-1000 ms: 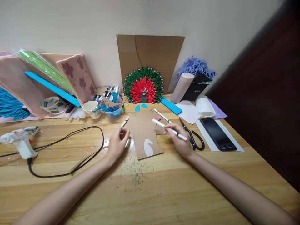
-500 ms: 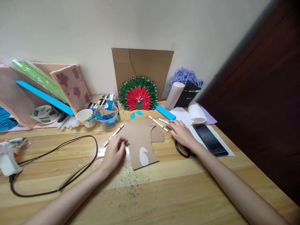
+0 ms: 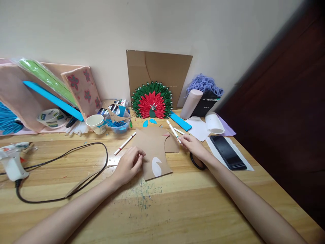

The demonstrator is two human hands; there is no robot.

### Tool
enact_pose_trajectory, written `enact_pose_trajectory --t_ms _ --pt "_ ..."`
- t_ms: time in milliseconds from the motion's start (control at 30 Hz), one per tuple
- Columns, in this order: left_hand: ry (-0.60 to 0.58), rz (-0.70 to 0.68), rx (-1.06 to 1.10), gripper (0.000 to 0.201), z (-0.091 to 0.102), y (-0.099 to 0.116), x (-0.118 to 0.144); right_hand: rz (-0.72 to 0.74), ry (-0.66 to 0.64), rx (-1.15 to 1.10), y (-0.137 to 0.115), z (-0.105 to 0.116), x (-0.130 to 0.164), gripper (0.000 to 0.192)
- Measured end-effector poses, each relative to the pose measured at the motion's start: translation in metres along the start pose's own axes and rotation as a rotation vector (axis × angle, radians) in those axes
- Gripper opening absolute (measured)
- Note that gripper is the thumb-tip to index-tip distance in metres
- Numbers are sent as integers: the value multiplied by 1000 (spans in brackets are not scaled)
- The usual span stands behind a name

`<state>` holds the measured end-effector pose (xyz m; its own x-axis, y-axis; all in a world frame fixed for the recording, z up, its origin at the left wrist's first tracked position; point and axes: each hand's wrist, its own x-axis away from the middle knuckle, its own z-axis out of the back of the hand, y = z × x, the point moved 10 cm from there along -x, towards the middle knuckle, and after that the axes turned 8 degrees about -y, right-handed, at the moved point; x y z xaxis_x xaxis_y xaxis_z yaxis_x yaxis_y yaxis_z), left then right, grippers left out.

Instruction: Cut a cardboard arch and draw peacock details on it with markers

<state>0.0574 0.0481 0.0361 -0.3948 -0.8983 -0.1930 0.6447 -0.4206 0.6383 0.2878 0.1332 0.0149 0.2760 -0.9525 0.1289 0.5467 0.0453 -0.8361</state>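
Observation:
My right hand (image 3: 192, 146) pinches one end of a white marker (image 3: 172, 128), which slants up and away from the table. A second white marker (image 3: 179, 131) lies just behind it. Under my right wrist shows a black looped handle (image 3: 197, 163), the rest of it hidden. My left hand (image 3: 130, 164) rests at the left edge of a piece of brown cardboard (image 3: 152, 145), its fingers loosely bent, thumb apart. On the cardboard is a pale, bird-like shape (image 3: 157, 167). Another white marker (image 3: 125, 143) lies beyond my left hand.
A glue gun (image 3: 14, 162) with a looping black cord lies left. Behind stand a paper cup (image 3: 95, 124), a clear bowl (image 3: 118, 125) of blue scraps and a green-and-red peacock (image 3: 152, 101) against a cardboard sheet (image 3: 162, 67). A phone (image 3: 228, 152) lies right.
My right hand has taken hold of a marker that was lying on the table and tilted it up. My left hand has shifted slightly right, onto the cardboard.

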Motion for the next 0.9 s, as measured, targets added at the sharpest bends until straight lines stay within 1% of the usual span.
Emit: enact_pose_trajectory --t_ms 67,133,233,333,367,433,533,633,767,900 --pt "-52 -39 -21 16 -5 7 0 -17 -223 -318 -9 -37 8 31" --pt "-122 -92 -41 18 -11 16 1 -48 -359 -544 -19 -70 21 29" --pt "-239 -189 -81 20 -22 30 4 -43 -487 -672 -32 -107 40 29" --pt "-319 -262 -145 25 -33 37 8 36 -602 -681 -46 -129 55 28" --pt "-324 -272 -166 28 -35 37 9 62 -631 -671 -49 -133 59 28" --pt "-296 -281 -203 33 -37 35 9 113 -647 -640 -55 -134 63 32" --pt "-227 -316 -260 36 -36 37 9 192 -599 -592 -61 -126 66 37" --pt "-166 -377 -315 38 -34 45 11 253 -590 -583 -66 -120 68 33" --pt "-95 -395 -325 39 -29 50 13 278 -614 -622 -66 -119 70 28" --pt "-84 -444 -331 39 -30 54 15 298 -622 -505 -68 -121 72 19"
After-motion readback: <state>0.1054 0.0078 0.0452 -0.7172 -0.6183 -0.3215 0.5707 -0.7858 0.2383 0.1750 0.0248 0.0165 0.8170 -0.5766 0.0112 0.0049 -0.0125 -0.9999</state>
